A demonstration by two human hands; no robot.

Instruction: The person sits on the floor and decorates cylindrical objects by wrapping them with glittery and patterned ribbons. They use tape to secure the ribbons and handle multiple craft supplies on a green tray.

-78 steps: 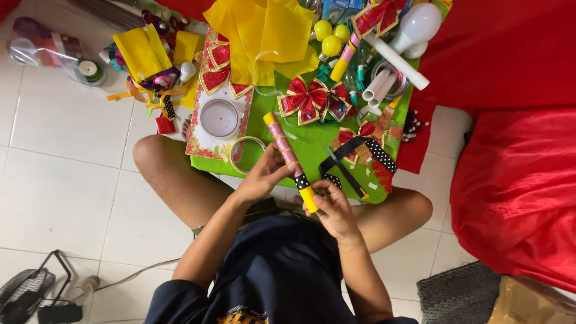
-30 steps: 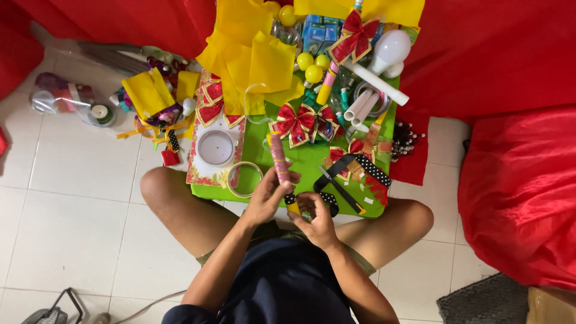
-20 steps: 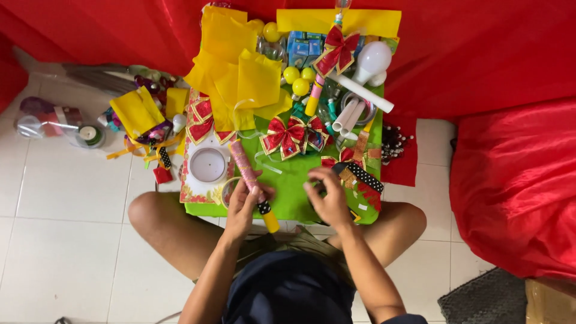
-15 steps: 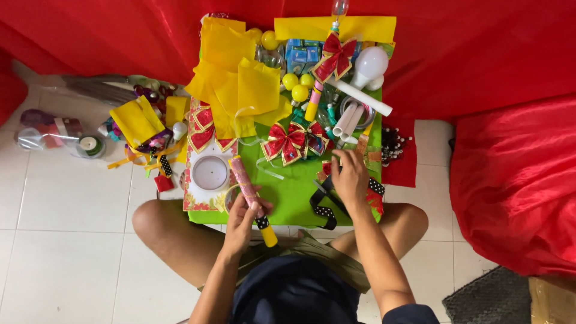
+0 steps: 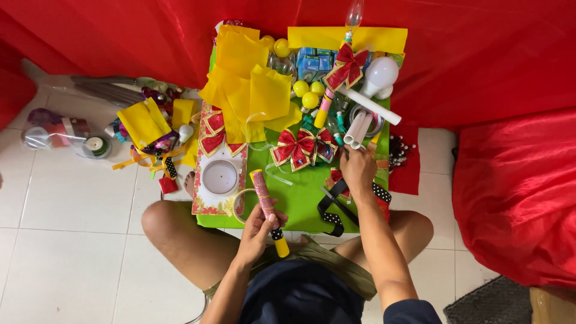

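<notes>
Right now the left hand (image 5: 259,223) is clamped around a glittery pink stick (image 5: 264,198), fingers wrapped near its lower end where a dotted black band meets a yellow tip (image 5: 281,247). The stick slants from about 5 o'clock up to 11 o'clock, over the near edge of the green table (image 5: 303,198). The right hand (image 5: 358,170) reaches out at 1 o'clock from the stick, fingers curled down among clutter beside the white tubes (image 5: 357,127); whether they pinch anything I cannot tell. A black dotted ribbon (image 5: 333,211) lies just under that wrist, and a red bow (image 5: 297,147) sits at 10 o'clock from the hand. A card tray holding a white ring (image 5: 220,177) lies at 9 o'clock from the stick.

To do this well, I judge the left hand should hold the stick steady and level, keeping the band from slipping, while the right picks one piece cleanly without dragging the ribbon or knocking over the tubes.
</notes>
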